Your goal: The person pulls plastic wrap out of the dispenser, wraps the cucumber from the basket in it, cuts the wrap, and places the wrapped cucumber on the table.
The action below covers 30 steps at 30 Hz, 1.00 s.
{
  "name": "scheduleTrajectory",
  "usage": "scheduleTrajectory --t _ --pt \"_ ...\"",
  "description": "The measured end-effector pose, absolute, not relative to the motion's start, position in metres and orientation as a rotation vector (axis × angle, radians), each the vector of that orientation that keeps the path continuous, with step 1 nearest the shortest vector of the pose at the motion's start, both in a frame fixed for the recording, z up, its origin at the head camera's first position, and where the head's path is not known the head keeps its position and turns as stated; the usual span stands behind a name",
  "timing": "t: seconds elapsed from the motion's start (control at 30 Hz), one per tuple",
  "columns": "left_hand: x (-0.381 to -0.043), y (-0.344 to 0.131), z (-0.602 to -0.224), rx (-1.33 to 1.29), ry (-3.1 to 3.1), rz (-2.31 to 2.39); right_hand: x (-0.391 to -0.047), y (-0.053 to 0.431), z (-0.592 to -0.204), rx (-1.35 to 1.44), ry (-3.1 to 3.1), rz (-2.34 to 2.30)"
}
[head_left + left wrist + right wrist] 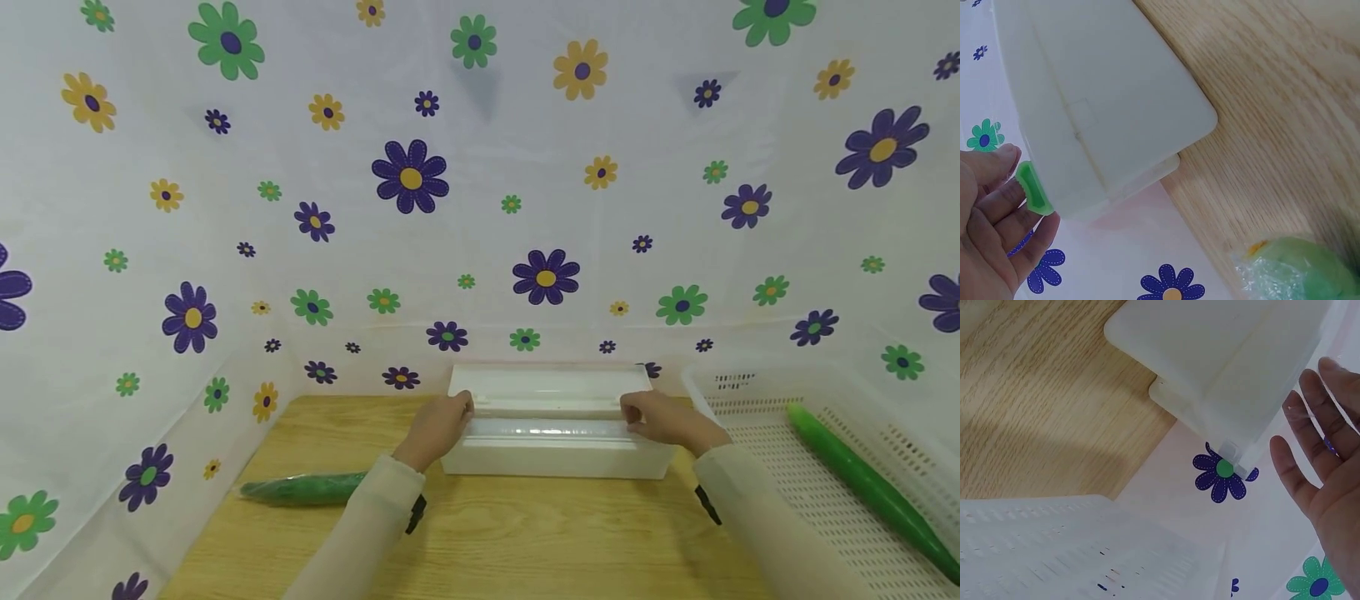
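Observation:
A white cling film dispenser (555,460) stands at the back of the wooden table with its lid (555,379) raised. Clear cling film (555,428) lies across its opening. At the left end, my left hand (437,427) pinches the film's edge between thumb and fingers. A small green plastic piece (1034,189) on the dispenser's end sits beside those fingers. My right hand (670,421) pinches the film at the opposite end, the thumb close to the index finger; a thin clear strand shows near its fingertips in the right wrist view.
A cucumber in clear wrap (303,490) lies on the table (525,542) at left, partly behind the left sleeve. On the right, a white perforated basket (750,450) holds a long bare cucumber (870,483). A flower-patterned sheet (495,133) rises behind the table.

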<state>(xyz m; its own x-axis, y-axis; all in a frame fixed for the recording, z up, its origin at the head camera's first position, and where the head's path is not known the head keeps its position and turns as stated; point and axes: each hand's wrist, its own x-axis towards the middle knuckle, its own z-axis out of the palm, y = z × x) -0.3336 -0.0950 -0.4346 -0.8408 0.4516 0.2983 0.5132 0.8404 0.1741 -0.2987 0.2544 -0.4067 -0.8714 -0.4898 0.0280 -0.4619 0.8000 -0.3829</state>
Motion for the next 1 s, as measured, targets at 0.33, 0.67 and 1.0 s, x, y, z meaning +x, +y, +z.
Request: scheduleTrajectory --t 0.33,0.67,1.0 --pt "-0.33 -0.096 -0.431 -0.749 -2.755 -0.389 -0.301 0.255 -0.398 -0.711 2.911 -0.491" --pt "-0.331 -0.096 -0.431 -0.729 -2.752 -0.405 -0.302 0.262 -0.401 -0.72 2.924 -0.519" --pt "-0.347 -0.106 -0.44 -0.777 -2.737 -0.544 -0.303 0.27 -0.403 -0.651 2.977 -0.548"
